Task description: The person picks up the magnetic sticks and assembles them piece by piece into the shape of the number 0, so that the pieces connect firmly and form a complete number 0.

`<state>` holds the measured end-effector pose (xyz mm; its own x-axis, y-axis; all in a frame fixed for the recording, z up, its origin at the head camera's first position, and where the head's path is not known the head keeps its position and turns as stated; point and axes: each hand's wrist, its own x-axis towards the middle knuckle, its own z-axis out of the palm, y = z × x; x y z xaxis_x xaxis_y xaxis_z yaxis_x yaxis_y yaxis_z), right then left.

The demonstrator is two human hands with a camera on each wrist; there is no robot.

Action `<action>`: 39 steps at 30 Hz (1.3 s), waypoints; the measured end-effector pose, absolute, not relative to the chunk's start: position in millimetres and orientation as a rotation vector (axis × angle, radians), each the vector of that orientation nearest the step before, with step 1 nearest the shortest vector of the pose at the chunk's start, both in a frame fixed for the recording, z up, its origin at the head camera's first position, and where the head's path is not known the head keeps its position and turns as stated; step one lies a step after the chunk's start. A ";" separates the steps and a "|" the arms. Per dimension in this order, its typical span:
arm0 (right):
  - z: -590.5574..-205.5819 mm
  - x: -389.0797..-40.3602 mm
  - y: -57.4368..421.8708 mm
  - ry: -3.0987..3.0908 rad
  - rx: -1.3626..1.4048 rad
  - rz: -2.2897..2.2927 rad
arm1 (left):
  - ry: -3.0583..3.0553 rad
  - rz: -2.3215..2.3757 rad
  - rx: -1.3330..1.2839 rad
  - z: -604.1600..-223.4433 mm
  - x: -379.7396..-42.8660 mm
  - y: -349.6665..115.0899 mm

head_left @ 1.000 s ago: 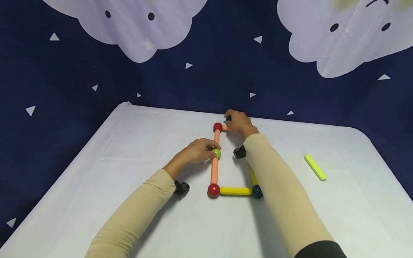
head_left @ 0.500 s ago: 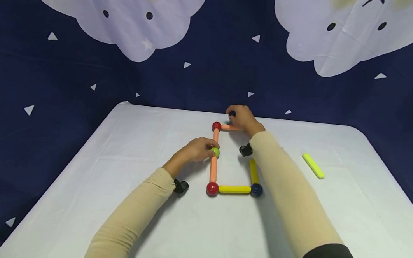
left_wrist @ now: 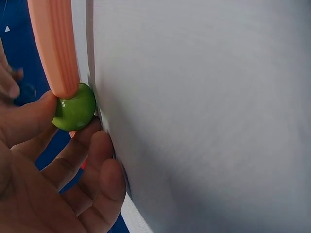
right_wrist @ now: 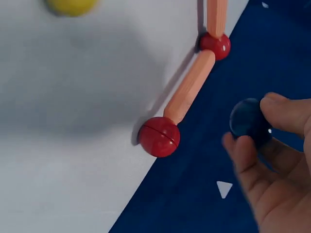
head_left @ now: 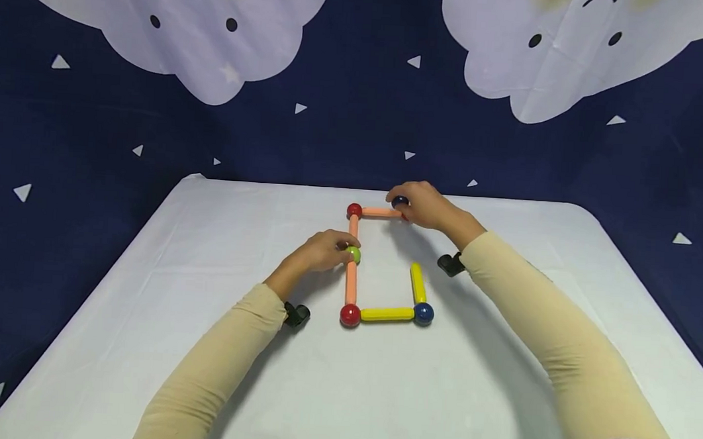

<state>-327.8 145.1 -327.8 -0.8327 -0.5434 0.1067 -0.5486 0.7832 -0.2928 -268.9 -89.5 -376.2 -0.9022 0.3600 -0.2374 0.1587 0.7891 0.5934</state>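
Head view: our left hand (head_left: 320, 252) pinches the green ball (head_left: 354, 254) midway along the orange rods on the white table (head_left: 143, 315). Our right hand (head_left: 424, 207) grips a dark blue ball (head_left: 400, 201) above the far orange rod (head_left: 380, 213), beside its red ball (right_wrist: 159, 136). Yellow rods (head_left: 387, 313) lie nearer us.

Setting: a staged play or recording corner, not a working room. A dark blue cloth backdrop (head_left: 356, 133) printed with small white triangles fills the upper half of the frame, with pale cartoon clouds (head_left: 176, 31) bearing drawn faces at upper left and upper right. Below it, a table under a plain white cover (head_left: 498, 373) carries toy rods (head_left: 387, 313) and balls (head_left: 350, 315) in bright colours at centre.
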 end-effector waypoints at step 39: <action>-388.2 -270.0 194.5 -3.017 1.207 0.531 | 2.615 0.885 0.430 -377.8 -269.1 -93.4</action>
